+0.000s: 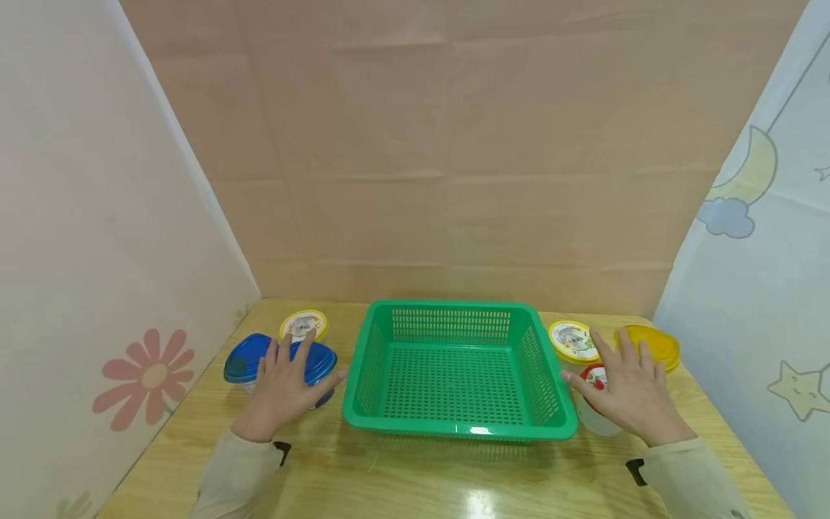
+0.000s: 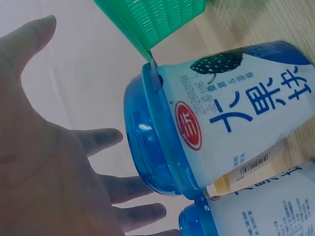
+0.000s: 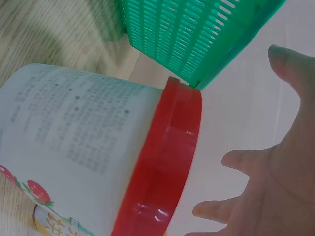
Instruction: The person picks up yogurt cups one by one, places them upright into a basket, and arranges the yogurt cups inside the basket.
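My left hand (image 1: 282, 389) hovers with spread fingers above two blue-lidded white cups. In the left wrist view, the nearer cup (image 2: 236, 113) shows a blackberry picture and large blue characters, and the other cup (image 2: 266, 209) stands beside it. My right hand (image 1: 635, 396) is spread over a white tub with a red lid (image 3: 160, 162) and a strawberry print. Both hands hold nothing. Between them stands a green plastic basket (image 1: 460, 431) with slotted walls and a bare bottom; each thumb points toward one of its sides.
Behind the left cups is a tub with a yellow-rimmed white lid (image 1: 303, 322). A similar tub (image 1: 573, 340) stands right of the basket, near a yellow-lidded container (image 1: 658, 348). Cloth-like walls enclose the wooden table (image 1: 415, 479) at the back and sides.
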Available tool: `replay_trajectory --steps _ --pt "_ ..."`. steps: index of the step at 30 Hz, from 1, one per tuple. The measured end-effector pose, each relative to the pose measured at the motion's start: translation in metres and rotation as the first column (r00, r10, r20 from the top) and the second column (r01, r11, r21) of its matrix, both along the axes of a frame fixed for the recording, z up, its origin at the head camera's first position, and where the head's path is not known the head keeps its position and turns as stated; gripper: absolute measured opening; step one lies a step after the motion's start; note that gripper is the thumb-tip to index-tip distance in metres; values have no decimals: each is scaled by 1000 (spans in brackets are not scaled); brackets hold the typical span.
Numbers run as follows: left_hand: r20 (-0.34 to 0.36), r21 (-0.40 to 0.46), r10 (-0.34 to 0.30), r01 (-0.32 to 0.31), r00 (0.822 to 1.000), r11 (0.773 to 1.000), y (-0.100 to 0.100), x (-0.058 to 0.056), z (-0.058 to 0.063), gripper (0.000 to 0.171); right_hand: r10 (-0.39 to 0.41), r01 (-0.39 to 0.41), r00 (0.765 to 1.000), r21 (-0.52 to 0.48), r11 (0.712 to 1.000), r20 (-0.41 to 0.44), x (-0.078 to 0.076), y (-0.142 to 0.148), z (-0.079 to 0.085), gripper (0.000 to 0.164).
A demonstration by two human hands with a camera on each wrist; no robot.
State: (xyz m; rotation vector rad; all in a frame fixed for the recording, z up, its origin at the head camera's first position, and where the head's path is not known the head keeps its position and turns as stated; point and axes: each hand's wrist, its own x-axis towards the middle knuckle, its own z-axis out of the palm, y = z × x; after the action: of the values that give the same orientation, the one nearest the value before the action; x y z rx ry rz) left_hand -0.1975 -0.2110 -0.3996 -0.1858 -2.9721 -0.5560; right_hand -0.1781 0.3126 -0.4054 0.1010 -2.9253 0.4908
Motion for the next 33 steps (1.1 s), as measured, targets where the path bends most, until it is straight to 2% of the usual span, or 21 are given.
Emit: replay_trajectory --steps 3,6,9,11,15,18,21,26,29,33 --pt "-27 -13 6 -7 1000 1000 -2 1 -1 101 -1 1 1000 0 1000 2 1 1 -1 98" --pt "-87 -41 22 -25 996 999 -4 3 -2 98 3 -3 1000 -3 1000 -8 1 2 -1 97" --pt "-169 -74 47 -60 985 995 -7 5 -1 93 15 -15 997 3 1000 -80 2 2 -1 94" --pt "-197 -83 73 -91 978 992 -9 7 0 91 23 -23 989 4 1000 -145 3 0 0 90" --pt "-147 -47 137 -145 980 988 -12 12 3 97 28 -23 960 19 1000 -280 7 -8 6 74" --pt "-82 -19 173 -175 982 984 -15 13 1 104 25 -19 946 24 1000 -323 10 -19 11 58" --pt "-52 -8 182 -182 982 983 -17 12 -3 108 37 -33 958 18 999 -283 14 -30 16 48" --pt "-12 -2 190 -190 982 982 -20 9 -8 110 79 -78 989 6 997 -125 17 -46 17 45" --pt "15 8 202 -202 979 979 -19 7 -8 110 84 -84 994 0 996 -64 15 -52 13 43" --pt "38 24 211 -212 977 977 -19 2 -9 112 80 -79 995 34 996 -51 12 -56 7 45"
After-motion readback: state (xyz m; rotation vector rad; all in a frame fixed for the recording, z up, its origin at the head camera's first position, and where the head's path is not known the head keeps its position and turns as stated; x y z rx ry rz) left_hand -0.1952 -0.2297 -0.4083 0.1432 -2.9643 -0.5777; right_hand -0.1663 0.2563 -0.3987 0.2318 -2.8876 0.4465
